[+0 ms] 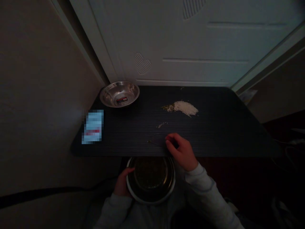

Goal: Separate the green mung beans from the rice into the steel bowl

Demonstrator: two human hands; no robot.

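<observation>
Below the table's front edge my left hand [122, 183] grips the side of a round bowl [152, 202] with a pale rim and a dark inside. Its contents are too dark to make out. My right hand [181, 151] is over the front of the table, thumb and fingers curled towards each other; whether anything is between them is hidden. Just left of its fingertips lie a few tiny grains [149, 141]. Farther back is a heap of white, rice-like grains [186, 107], with small greenish grains [168, 107] at its left end. A short trail of pale grains [162, 124] lies nearer me.
A shiny metal basin [109, 95] with a dark label inside stands at the back left of the dark table [221, 127]. In front of it a blurred-out phone-like screen [93, 125] glows. A white door panel [190, 41] rises behind the table, and a wall [43, 95] stands left.
</observation>
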